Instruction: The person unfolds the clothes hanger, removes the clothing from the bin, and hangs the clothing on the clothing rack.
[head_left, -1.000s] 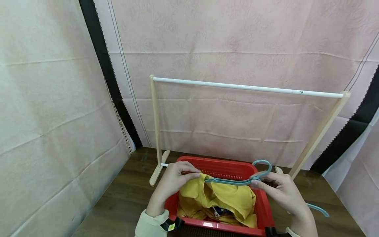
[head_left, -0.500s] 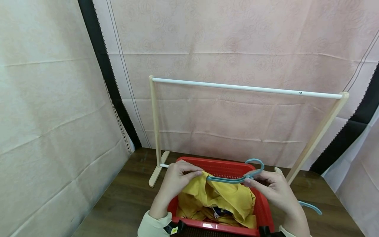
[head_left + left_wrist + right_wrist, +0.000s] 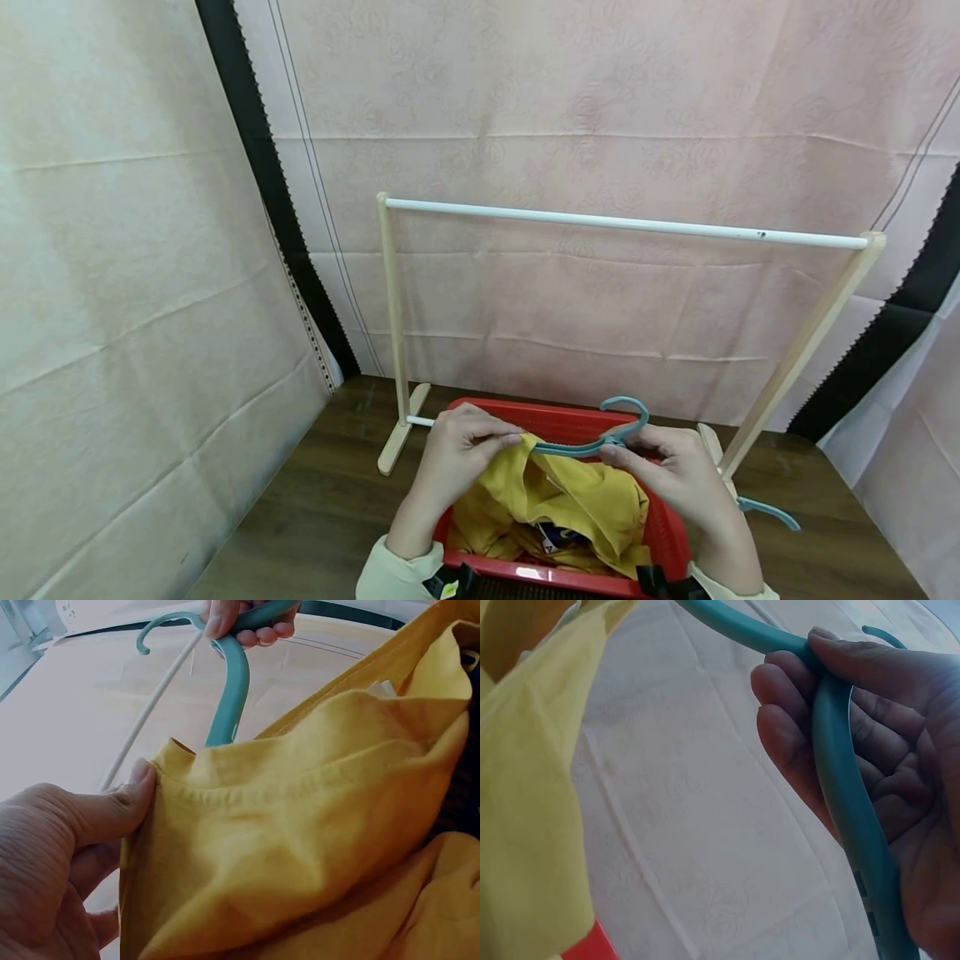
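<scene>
My right hand (image 3: 667,471) pinches a teal clothes hanger (image 3: 836,750) near the base of its hook, thumb on one side and fingers on the other. One arm of the hanger reaches left, its end inside the opening of a yellow shirt (image 3: 255,847). With thumb and fingers my left hand (image 3: 465,454) pinches the edge of the shirt beside that opening. The rest of the shirt lies bunched in a red basket (image 3: 667,533); a dark patch with a white mark shows among its folds. The hanger's tip is hidden by the cloth.
Behind the basket stands a rack with a white rail (image 3: 622,222) and pale wooden posts (image 3: 393,308). Everything rests on a dark wooden table (image 3: 300,500). Pale cloth walls (image 3: 570,108) enclose the back and sides.
My right hand has moved left with the hanger, sliding its arm further into the shirt's opening. My left hand keeps its pinch on the cloth and has shifted slightly right.
</scene>
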The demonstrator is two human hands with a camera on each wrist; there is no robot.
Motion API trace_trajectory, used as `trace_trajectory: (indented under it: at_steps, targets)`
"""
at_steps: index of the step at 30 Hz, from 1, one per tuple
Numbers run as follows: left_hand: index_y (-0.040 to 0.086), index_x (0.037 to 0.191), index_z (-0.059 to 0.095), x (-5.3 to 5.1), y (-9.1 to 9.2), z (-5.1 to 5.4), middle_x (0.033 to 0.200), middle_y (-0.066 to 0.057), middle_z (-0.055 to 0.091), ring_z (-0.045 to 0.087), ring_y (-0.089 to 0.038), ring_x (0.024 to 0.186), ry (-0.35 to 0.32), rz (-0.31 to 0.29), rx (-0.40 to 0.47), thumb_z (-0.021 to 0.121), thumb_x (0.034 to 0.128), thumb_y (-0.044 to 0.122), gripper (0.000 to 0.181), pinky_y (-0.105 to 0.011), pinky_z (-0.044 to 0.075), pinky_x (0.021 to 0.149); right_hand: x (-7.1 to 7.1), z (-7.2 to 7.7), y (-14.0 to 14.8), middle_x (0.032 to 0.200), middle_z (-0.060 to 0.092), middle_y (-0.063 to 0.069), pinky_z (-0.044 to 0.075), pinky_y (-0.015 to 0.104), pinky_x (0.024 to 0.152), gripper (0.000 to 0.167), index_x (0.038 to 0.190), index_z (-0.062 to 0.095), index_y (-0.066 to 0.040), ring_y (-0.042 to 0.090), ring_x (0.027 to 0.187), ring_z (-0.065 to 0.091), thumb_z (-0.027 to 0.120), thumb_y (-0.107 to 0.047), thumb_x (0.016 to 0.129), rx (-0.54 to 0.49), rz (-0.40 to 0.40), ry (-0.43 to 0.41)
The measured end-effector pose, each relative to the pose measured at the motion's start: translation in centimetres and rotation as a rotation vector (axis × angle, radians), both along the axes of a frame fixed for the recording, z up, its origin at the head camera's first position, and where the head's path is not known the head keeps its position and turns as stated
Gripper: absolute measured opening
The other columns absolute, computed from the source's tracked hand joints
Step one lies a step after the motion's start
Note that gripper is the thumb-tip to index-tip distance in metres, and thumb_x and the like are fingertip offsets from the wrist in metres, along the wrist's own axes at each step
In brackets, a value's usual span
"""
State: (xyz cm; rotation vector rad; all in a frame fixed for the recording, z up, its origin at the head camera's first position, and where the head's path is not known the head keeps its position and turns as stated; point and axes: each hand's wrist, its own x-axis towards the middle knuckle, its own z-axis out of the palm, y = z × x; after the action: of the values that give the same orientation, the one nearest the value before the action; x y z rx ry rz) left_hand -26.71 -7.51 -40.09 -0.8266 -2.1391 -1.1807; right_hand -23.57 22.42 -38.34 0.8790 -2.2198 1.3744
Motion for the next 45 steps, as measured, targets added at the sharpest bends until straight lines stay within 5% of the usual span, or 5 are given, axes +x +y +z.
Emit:
trace_trajectory:
  at_steps: [9,19,30,37,45]
  targets:
    - [0.030,0.093,0.082,0.0,0.1,0.0,0.089,0.022,0.074,0.064,0.002,0.084,0.076,0.056,-0.136,0.082,0.0838,0.029,0.009,-0.033,0.046,0.081,0.0,0.1,0.0,0.085,0.075,-0.003,0.058,0.026,0.066,0.019,0.092,0.076,-0.018,0.015,0.074,0.072,0.079,0.000,0.084,0.033,-0.021,0.047]
    - [0.026,0.101,0.079,0.6,0.8,-0.3,0.095,0.018,0.074,0.065,0.001,0.082,0.106,0.049,-0.303,0.076,0.0872,0.034,0.016,-0.033,0.050,0.089,0.3,0.3,-1.5,0.089,0.076,0.001,0.056,0.018,0.068,0.028,0.092,0.076,-0.016,0.009,0.079,0.072,0.082,0.007,0.078,0.046,-0.018,0.259]
    - [0.022,0.099,0.077,1.5,2.5,0.1,0.094,0.016,0.073,0.065,0.002,0.084,0.125,-0.030,-0.198,0.074,0.0905,0.032,0.014,-0.029,0.050,0.089,0.0,0.0,-3.9,0.093,0.076,0.000,0.057,0.020,0.070,0.036,0.102,0.076,-0.012,0.013,0.082,0.073,0.081,0.011,0.075,0.013,0.058,0.353]
    - [0.019,0.101,0.076,2.3,3.3,0.3,0.094,0.012,0.073,0.066,-0.002,0.083,0.216,0.021,-0.206,0.071,0.0939,0.033,0.017,-0.026,0.052,0.082,0.1,0.7,-5.7,0.095,0.075,0.005,0.055,0.020,0.080,0.039,0.103,0.075,-0.007,0.018,0.087,0.073,0.081,0.015,0.071,-0.002,0.114,0.420]
    - [0.019,0.102,0.074,3.1,3.4,0.8,0.095,0.011,0.071,0.067,-0.004,0.083,0.166,0.044,-0.185,0.070,0.0964,0.027,0.011,-0.024,0.054,0.070,0.3,1.4,-6.6,0.107,0.068,0.016,0.051,0.017,0.069,0.033,0.105,0.076,0.002,0.024,0.092,0.067,0.079,0.014,0.074,-0.058,0.158,0.480]
